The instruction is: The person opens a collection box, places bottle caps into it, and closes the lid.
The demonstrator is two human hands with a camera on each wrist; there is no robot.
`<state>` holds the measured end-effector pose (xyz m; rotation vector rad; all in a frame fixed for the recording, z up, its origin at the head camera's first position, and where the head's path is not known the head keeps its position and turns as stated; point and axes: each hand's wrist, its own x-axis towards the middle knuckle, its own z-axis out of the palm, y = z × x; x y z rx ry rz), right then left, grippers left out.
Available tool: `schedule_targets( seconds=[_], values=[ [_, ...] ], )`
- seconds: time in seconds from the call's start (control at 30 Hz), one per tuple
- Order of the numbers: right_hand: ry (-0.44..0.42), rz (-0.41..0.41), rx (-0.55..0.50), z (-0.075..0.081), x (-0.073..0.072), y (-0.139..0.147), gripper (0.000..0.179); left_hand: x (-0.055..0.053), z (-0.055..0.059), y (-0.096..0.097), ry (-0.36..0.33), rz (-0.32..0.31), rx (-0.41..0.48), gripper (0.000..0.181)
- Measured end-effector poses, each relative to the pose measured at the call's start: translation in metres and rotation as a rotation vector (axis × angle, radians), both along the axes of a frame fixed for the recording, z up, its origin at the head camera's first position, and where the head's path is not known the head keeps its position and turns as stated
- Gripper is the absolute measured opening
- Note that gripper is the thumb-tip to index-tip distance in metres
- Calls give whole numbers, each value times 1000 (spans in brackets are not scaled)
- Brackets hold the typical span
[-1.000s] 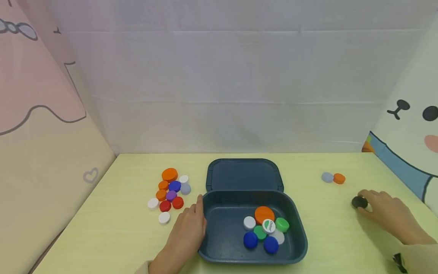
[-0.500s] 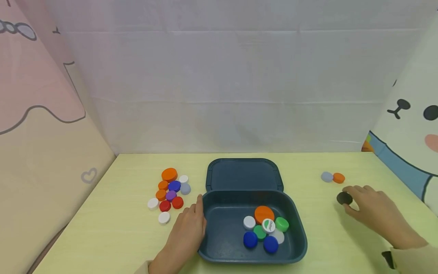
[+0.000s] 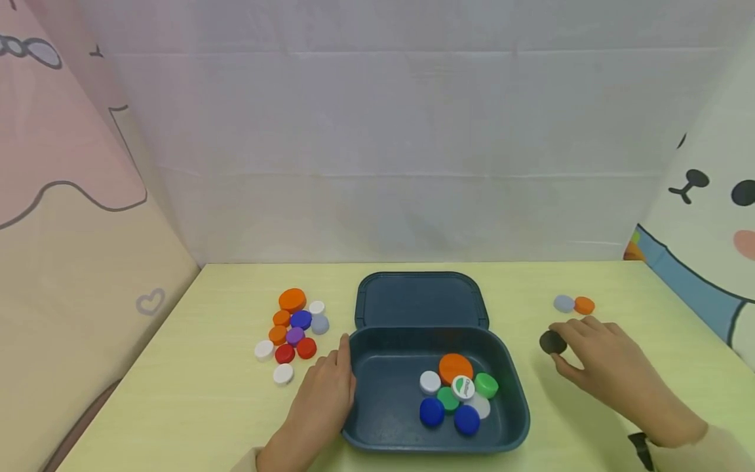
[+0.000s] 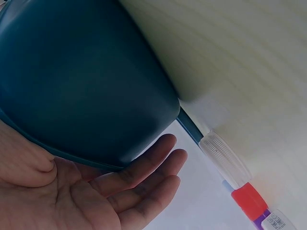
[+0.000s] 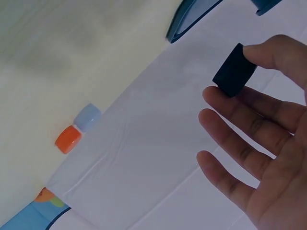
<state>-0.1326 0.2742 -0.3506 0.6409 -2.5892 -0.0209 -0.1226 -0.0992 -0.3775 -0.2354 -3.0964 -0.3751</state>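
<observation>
My right hand (image 3: 607, 370) pinches a black bottle cap (image 3: 552, 341) between thumb and fingers, above the table to the right of a dark blue plastic box (image 3: 377, 440). In the right wrist view the ridged side of that cap (image 5: 235, 70) shows, with the other fingers spread loosely. My left hand (image 3: 318, 406) rests against the box's left rim, its index finger along the edge. From the left wrist, three fairly straight fingers (image 4: 148, 179) extend past the box's outer wall (image 4: 91, 72). Inside the box lie several caps, among them an orange one (image 3: 455, 369) and a green one (image 3: 486, 385).
The box's lid (image 3: 421, 300) lies flat behind it. Several loose caps, including a purple one (image 3: 295, 337), cluster on the left of the table. At the right, a pale blue cap (image 3: 563, 303) touches an orange cap (image 3: 584, 305). A white cloth (image 3: 401, 164) hangs behind the table.
My right hand has carried the black cap leftward, from the right part of the table to nearer the box. The left hand and the box have stayed put.
</observation>
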Motion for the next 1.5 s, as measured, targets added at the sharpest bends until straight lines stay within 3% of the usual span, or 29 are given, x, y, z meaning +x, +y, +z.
schedule_targets(
  seconds=[0.4,0.67,0.93,1.1,1.37,1.5],
  values=[
    [-79,74,16,13,15,-52,41,-1,0,0,14,-6,-1,59],
    [-48,306,42,4,19,-76,42,-1,0,0,-8,4,3,59],
    [-122,516,22,-4,23,-95,41,-1,1,0,-10,3,4,59],
    [-129,552,58,-6,26,-101,39,-1,1,0,-8,-2,6,59],
    [-214,597,91,-7,22,-103,39,-1,0,0,5,-4,-2,58],
    [-261,622,117,-7,19,-102,38,-1,-1,0,53,-18,-2,54]
  ],
)
